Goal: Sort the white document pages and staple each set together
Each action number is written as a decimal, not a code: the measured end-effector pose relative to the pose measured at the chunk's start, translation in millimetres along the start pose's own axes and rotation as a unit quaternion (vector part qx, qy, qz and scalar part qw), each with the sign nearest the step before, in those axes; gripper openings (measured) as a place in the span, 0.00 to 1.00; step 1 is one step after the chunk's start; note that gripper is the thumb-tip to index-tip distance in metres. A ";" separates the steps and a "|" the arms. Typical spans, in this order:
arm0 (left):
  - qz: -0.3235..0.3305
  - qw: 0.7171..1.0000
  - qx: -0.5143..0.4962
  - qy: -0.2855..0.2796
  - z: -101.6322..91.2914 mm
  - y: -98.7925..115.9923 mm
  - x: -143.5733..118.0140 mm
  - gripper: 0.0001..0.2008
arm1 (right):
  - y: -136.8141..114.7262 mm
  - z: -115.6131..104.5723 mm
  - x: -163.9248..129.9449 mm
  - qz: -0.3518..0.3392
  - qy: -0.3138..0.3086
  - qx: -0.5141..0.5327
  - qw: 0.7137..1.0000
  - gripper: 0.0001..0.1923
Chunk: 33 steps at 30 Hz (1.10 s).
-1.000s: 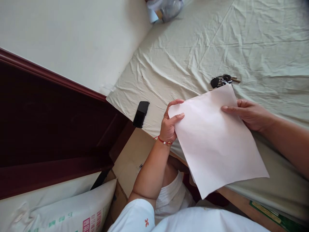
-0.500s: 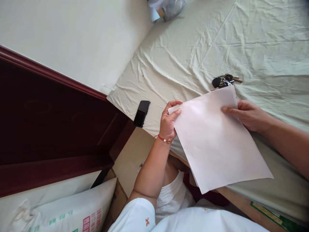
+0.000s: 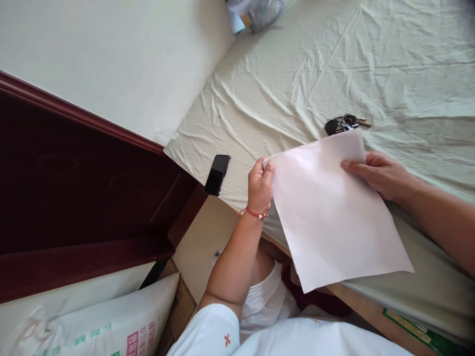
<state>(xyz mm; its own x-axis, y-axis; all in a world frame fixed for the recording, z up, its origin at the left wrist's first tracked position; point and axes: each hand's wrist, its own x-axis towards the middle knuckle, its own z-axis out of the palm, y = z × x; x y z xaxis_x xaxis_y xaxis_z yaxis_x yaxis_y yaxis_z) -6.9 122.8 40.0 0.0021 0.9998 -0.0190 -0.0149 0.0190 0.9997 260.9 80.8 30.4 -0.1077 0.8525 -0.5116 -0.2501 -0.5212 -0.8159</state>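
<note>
Blank white sheet of paper (image 3: 330,212) is hanging in the air over the near edge of the bed (image 3: 297,74), tilted, with its near corner jutting past the edge toward the person's lap.

Left hand (image 3: 260,185) is pinching the far-left corner, fingers curled closed with the thumb on top. Right hand (image 3: 380,174) is clamping the far-right edge, thumb lying flat on the upper face and the other fingers hidden underneath (so how tightly it is closing there, cannot tell).

Judgement on handling: the sheet is thin and unsupported across its middle, so keeping both grips level and lightly tensioned is what is keeping it flat. Squeezing harder at the left corner is likely to crease it. Any flattening or folding is going better on the bed surface than in mid-air, though the wrinkled bedsheet is giving a soft, uneven backing.

Around it: a bunch of keys (image 3: 343,123) is lying on the bed just beyond the sheet's far edge, close enough to snag if the paper is going down there. A black phone (image 3: 217,174) is sitting at the bed's left corner, well apart from the left hand. A plastic bag (image 3: 256,12) is lying far back by the wall. A dark wooden frame (image 3: 85,198) and a printed sack (image 3: 107,321) are occupying the near left.
</note>
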 end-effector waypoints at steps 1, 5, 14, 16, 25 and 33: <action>0.008 1.000 0.002 0.002 0.2 -0.6 -0.2 0.19 | -0.6 0.0 -0.5 0.003 0.000 -0.002 1.000 0.06; 0.012 0.999 -0.031 0.003 2.9 -1.3 -1.8 0.22 | -1.8 -0.6 -1.6 0.008 0.003 0.003 1.000 0.06; 0.051 0.997 0.051 0.041 -0.4 -7.8 4.0 0.29 | 4.1 -6.2 1.8 0.008 -0.038 0.027 0.999 0.29; 0.088 0.988 0.118 0.056 -3.5 -8.8 5.6 0.29 | 3.9 -6.5 1.6 0.020 -0.058 0.012 0.998 0.30; -0.016 0.998 0.055 0.029 -3.4 -9.8 8.6 0.20 | -21.1 -34.7 -5.6 0.110 -0.023 -0.107 0.988 0.21; 0.036 0.974 0.223 -0.019 -8.1 -11.7 13.5 0.12 | -27.0 -65.6 -14.3 0.176 -0.101 -0.200 0.959 0.19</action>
<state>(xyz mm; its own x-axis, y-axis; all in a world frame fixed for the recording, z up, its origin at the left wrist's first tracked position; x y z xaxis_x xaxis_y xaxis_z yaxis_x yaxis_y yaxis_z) -14.8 136.1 27.9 0.0549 0.9976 0.0427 0.4193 -0.0619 0.9058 332.3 80.1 42.1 -0.3110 0.5898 -0.7452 0.2203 -0.7180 -0.6602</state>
